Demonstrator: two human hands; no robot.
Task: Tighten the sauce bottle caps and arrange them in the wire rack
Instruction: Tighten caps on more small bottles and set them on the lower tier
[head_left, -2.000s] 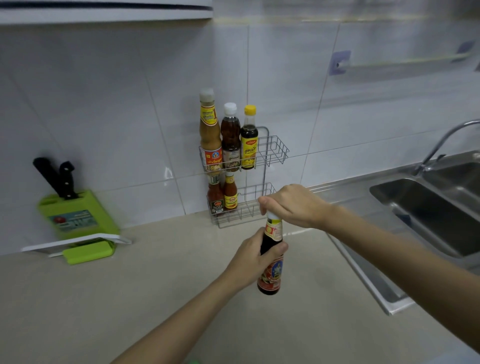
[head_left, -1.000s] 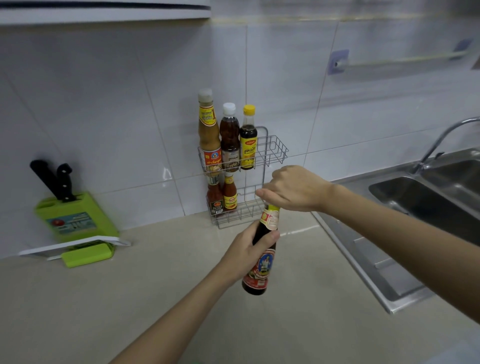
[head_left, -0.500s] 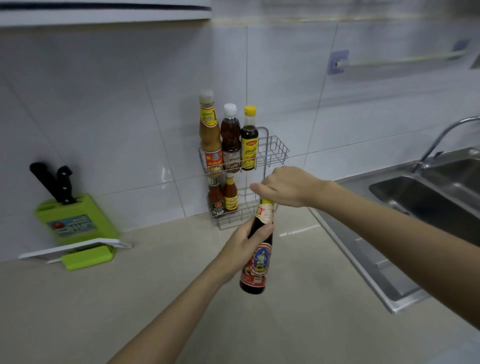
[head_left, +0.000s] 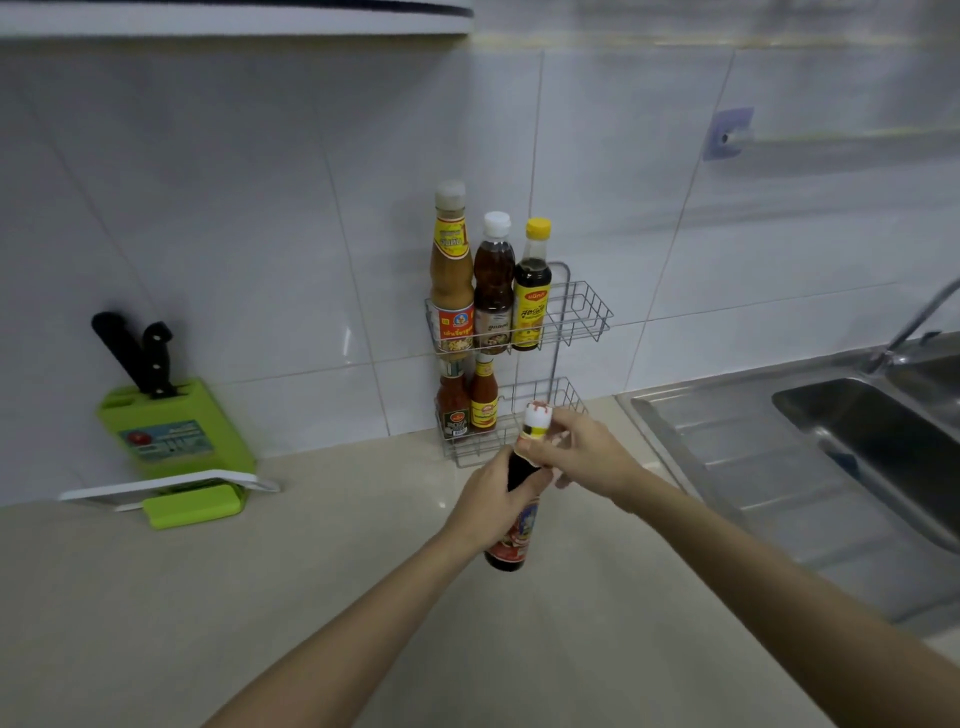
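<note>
A dark sauce bottle with a red label and a white cap is held above the counter, tilted with its top towards the wall. My left hand grips its body. My right hand holds the neck just below the cap, so the cap shows. Behind it, a two-tier wire rack stands against the tiled wall. Its upper tier holds three bottles at the left; the lower tier holds two small red sauce bottles. The right side of both tiers is free.
A green knife block with two black-handled knives and a white board stands at the left on the beige counter. A steel sink with a tap is at the right. A towel rail hangs on the wall.
My right hand slid off the top of the cap down to the neck, uncovering the white cap. The bottle stayed in my left hand, tilted, in front of the rack.
</note>
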